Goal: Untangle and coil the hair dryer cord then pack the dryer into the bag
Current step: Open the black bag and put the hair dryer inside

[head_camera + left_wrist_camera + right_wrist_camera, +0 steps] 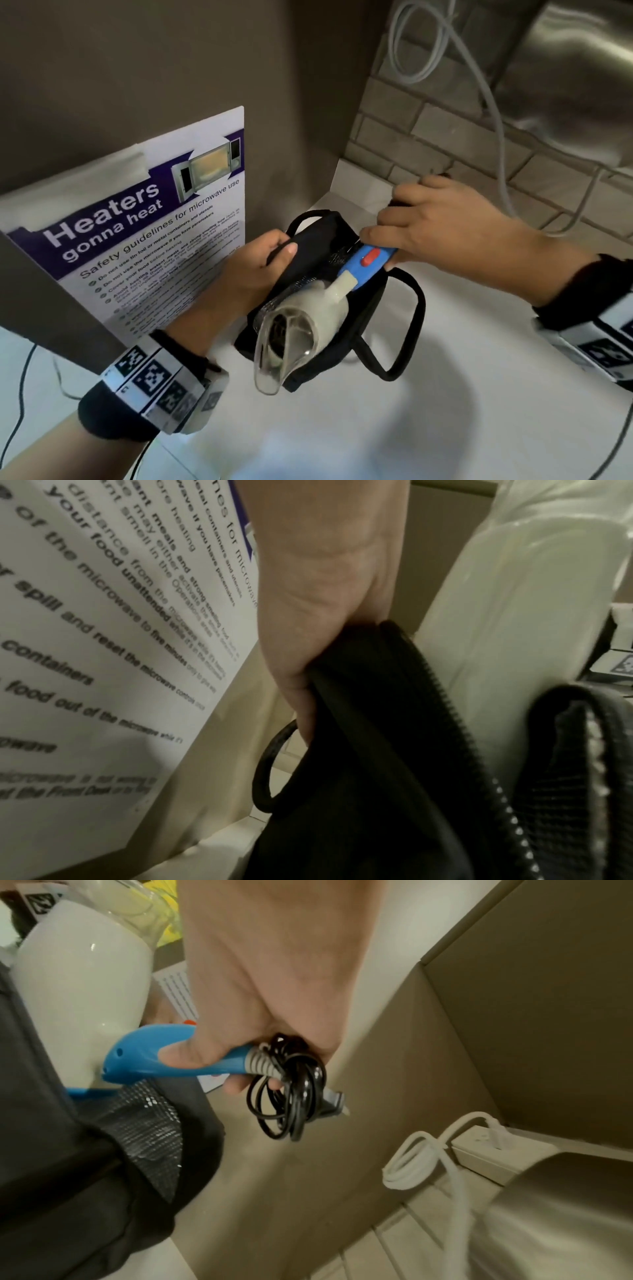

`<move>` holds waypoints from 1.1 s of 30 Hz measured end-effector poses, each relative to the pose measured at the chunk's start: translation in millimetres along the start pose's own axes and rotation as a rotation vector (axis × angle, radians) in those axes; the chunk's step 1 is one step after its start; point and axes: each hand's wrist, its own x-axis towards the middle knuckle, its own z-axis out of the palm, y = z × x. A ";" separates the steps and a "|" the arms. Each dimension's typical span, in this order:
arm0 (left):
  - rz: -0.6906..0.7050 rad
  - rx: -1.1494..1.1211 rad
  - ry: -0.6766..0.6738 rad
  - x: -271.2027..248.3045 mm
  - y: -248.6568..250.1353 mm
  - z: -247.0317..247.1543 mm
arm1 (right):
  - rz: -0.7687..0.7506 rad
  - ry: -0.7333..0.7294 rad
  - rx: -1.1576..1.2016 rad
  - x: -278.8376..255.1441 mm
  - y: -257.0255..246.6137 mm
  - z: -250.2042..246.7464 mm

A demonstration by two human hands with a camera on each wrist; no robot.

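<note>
Now one dryer [308,318] lies in one bag's [317,236] mouth. Left hand [260,263] grips the bag's rim; right hand [442,219] clasps the dryer's handle [185,1056] and one coiled cord [291,1088].

Shared office/workplace kitchenette: microwave safety poster [150,240], tiled backsplash [428,137], white counter [479,342].

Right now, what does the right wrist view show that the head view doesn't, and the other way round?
Only the right wrist view shows the coiled black cord with its plug, bunched in the right hand, and a white power strip. Only the head view shows the left hand holding the bag open, and the microwave poster. Both show the dryer with its blue handle, at the bag's mouth.
</note>
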 end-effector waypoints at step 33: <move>0.032 -0.122 -0.008 1.5 -8.6 8.6 | -0.146 -0.489 0.265 65.8 -68.3 71.2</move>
